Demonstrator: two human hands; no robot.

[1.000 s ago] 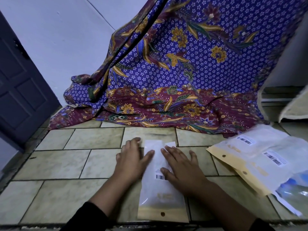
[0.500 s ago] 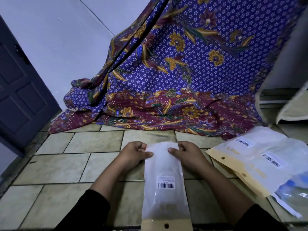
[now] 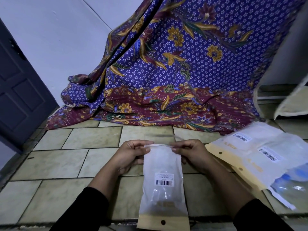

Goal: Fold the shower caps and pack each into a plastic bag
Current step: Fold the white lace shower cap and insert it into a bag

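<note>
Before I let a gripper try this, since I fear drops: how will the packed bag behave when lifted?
Probably floppy: the bag bends where the left hand and right hand pinch its top. Likely light, as fingertips alone hold it. Its glossy film may slip.

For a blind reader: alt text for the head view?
The left hand and right hand pinch the top edge of a barcode-labelled plastic bag over a tiled floor. To the right lie more bags; a batik cloth drapes behind.

One wide-angle camera sat on the person's head, looking forward and down at the tiled floor, near enough that the plastic bag filled the lower centre; the draped cloth lay ahead.
</note>
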